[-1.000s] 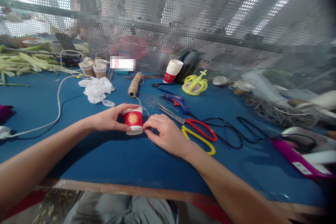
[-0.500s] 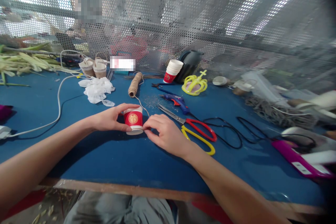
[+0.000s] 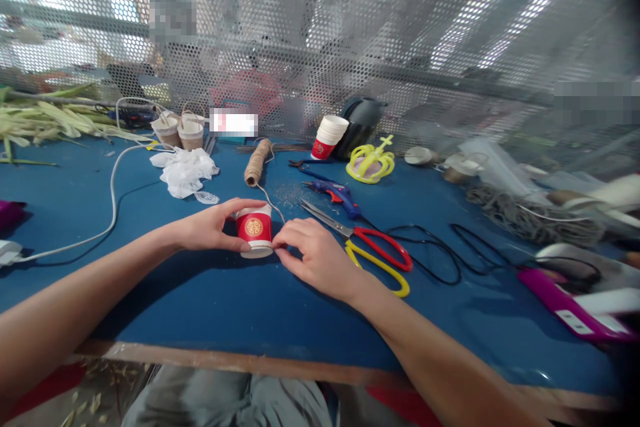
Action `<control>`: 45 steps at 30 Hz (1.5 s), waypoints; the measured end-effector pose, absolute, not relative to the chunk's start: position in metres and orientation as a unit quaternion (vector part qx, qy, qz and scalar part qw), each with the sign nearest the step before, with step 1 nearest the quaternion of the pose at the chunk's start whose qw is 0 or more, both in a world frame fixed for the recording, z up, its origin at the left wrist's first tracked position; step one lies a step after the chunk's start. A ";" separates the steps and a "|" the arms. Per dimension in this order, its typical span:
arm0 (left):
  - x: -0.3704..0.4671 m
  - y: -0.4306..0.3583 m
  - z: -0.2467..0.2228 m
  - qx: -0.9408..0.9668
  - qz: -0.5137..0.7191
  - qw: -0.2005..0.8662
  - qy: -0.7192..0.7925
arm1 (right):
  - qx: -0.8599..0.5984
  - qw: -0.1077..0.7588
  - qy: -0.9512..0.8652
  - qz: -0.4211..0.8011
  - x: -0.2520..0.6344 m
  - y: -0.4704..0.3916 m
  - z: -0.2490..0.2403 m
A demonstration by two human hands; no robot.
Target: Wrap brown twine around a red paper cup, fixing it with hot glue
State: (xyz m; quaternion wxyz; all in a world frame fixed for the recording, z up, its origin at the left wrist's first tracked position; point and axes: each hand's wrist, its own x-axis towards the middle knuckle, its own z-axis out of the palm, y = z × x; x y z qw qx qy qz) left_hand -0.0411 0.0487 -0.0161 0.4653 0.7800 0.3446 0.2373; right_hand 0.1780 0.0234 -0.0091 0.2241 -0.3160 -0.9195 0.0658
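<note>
Now the left hand [image 3: 207, 228] is clasping the red paper cup [image 3: 255, 228] just left of lower centre, its long axis running up the frame; the right hand [image 3: 317, 257] is closing fingertips at its lower-right edge, apparently pinching the twine [image 3: 270, 201].

We sit in a craft workshop: hot-glue gun [image 3: 336, 192], scissors [image 3: 346, 229], twine roll [image 3: 257, 163] and pliers [image 3: 317, 172] share our blue worktable [image 3: 225, 307].

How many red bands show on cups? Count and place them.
2: one on the cup in the left hand, one on the cup stack behind; nesting may hide more.
</note>
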 end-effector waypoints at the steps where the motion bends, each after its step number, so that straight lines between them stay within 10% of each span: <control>1: -0.041 0.049 -0.016 0.780 0.235 0.465 0.346 | -0.317 0.223 -0.920 0.065 0.178 0.023 -0.009; 20: -0.040 0.047 -0.020 0.773 0.253 0.457 0.359 | -0.361 0.288 -0.884 0.070 0.178 0.022 -0.005; 31: -0.021 0.033 -0.017 0.667 0.459 0.397 0.431 | -0.446 0.304 -0.721 0.434 0.174 0.016 -0.001; 45: -0.014 0.009 -0.015 0.702 0.513 0.264 0.417 | -0.439 0.413 -0.704 0.377 0.171 0.010 0.003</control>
